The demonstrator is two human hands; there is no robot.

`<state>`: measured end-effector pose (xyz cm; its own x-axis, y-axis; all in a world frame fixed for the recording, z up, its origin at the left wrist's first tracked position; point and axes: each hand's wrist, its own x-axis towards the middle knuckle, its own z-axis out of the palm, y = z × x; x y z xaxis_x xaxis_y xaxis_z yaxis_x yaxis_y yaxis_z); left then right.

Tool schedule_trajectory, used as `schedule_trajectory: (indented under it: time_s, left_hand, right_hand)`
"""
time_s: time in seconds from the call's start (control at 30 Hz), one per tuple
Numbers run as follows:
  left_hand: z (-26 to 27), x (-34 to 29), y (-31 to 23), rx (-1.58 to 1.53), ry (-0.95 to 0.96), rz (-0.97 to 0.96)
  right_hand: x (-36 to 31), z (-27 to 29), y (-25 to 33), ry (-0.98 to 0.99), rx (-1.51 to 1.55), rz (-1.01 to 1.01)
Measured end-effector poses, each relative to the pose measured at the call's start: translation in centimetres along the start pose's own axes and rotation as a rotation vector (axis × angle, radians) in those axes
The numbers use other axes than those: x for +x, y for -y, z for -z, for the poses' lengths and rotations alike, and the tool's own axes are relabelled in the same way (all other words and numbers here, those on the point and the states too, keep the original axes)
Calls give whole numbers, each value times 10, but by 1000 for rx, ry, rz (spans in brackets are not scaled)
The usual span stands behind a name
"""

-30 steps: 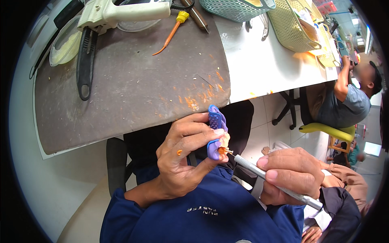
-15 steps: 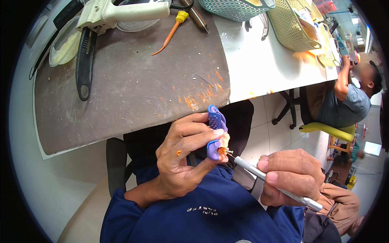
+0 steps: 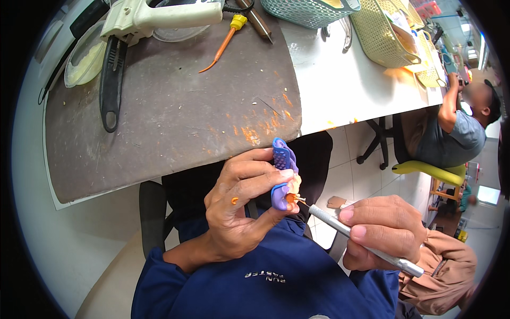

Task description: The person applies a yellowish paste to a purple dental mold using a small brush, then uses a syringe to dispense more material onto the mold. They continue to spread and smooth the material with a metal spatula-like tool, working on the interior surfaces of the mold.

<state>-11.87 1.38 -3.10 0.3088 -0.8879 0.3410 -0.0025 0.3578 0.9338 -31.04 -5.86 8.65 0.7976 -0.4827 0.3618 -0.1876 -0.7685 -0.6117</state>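
My left hand (image 3: 239, 204) is closed around a blue perforated dental impression tray (image 3: 281, 154) in front of my lap. Purple impression material lines the tray, and a peach-coloured mass (image 3: 293, 185) with an orange patch and small metal pins sits at its right side. Between thumb and fingers, my right hand (image 3: 383, 231) grips a slim silver-handled tool (image 3: 340, 226), slanted up to the left. Its thin tip is close to the pins; whether it touches them I cannot tell. A small orange curl (image 3: 234, 201) clings to a left finger.
A dark work mat (image 3: 175, 127) with orange scraps covers the near tabletop. On it lie a white-and-black caulking-type gun (image 3: 154, 18) and a yellow-and-orange mixing tip (image 3: 226, 45). Baskets (image 3: 380, 32) stand at the back. A seated person (image 3: 451, 133) is to the right.
My right hand and the silver tool have shifted very slightly right and down. At lower right, a person in brown clothing has moved. My left hand and the tray stay put.
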Motion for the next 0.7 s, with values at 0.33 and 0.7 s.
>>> schedule_trajectory:
  time_s: [0.33,0.7]
  left_hand:
    - [0,1,-1,0,-3,4]
    - [0,1,-2,5,4,15]
  right_hand:
    - [2,4,-2,22,23,38]
    - [3,1,-2,-13,22,46]
